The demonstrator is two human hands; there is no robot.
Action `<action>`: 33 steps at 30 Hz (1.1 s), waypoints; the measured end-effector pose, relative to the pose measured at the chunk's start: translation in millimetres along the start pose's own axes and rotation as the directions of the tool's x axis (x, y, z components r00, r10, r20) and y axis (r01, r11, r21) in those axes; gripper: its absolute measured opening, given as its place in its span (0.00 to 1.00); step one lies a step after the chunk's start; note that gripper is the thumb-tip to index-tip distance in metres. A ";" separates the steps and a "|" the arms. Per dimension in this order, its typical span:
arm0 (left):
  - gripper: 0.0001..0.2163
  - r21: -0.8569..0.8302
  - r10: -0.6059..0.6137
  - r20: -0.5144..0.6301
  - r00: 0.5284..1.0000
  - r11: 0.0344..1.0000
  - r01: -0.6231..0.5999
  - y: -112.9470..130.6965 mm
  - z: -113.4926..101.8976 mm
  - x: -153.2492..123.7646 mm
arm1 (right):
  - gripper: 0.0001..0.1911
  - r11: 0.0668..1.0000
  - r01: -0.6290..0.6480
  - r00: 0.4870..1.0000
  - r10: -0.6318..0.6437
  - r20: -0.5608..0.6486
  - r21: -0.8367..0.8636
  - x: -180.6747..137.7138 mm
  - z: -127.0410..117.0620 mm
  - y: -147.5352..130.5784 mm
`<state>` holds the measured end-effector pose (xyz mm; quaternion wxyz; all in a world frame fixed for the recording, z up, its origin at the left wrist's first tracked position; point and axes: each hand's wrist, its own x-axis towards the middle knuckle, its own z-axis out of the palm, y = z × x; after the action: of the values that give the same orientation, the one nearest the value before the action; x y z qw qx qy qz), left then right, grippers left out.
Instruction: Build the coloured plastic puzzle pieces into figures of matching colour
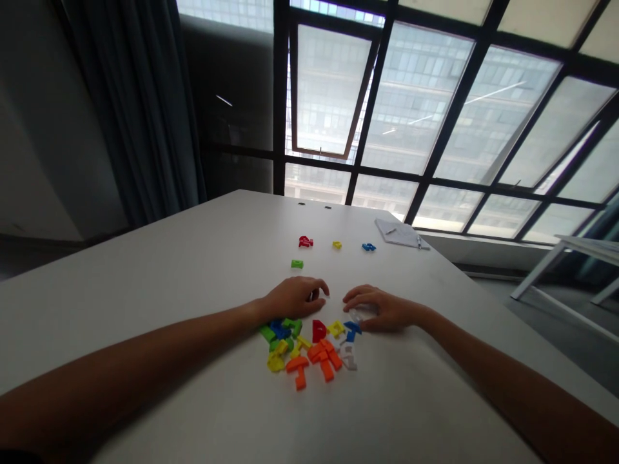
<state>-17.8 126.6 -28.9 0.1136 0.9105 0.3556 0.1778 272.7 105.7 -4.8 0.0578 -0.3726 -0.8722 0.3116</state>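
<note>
My left hand [294,298] rests on the white table [193,258] with curled fingers, and a small pale piece [324,296] shows at its fingertips. My right hand [384,309] cups a white plastic piece [356,315] between thumb and fingers. Just below both hands lies a heap of coloured plastic puzzle pieces [304,351] in green, blue, yellow, orange, red and white. Farther off lie a red piece [305,241], a yellow piece [337,245], a blue piece [368,247] and a green piece [296,263].
A notepad with a pen [401,233] lies near the table's far edge. Large dark-framed windows [411,116] fill the background, with a dark curtain [135,109] at the left. A white metal-legged table [565,264] stands at the right, beyond the near table's edge.
</note>
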 end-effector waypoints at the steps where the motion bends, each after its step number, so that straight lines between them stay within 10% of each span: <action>1: 0.11 0.004 0.004 0.000 1.000 1.000 -0.004 0.0 -0.1 0.0 | 0.23 1.000 -0.003 0.999 0.003 -0.050 0.004 1.0 2.8 0.1; 9: 0.17 -0.015 0.054 -0.006 0.999 0.998 -0.054 0.3 -0.9 -1.6 | 0.24 0.985 -0.065 0.827 0.143 -0.544 0.160 18.9 32.8 -13.7; 18: 0.25 -0.166 0.104 -0.028 0.994 0.980 -0.107 3.0 -2.8 -4.2 | 0.20 0.987 0.015 0.757 0.094 -0.646 0.161 27.4 54.3 -35.7; 33: 0.15 -0.300 0.065 -0.055 0.996 0.951 -0.079 2.5 -3.8 -3.4 | 0.15 0.991 0.119 0.786 -0.054 -0.616 0.065 27.2 58.3 -32.6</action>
<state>-20.1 122.7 -25.4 0.2366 0.8907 0.2932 0.2544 213.8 78.0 -35.9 0.3700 -0.4097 -0.8058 0.2143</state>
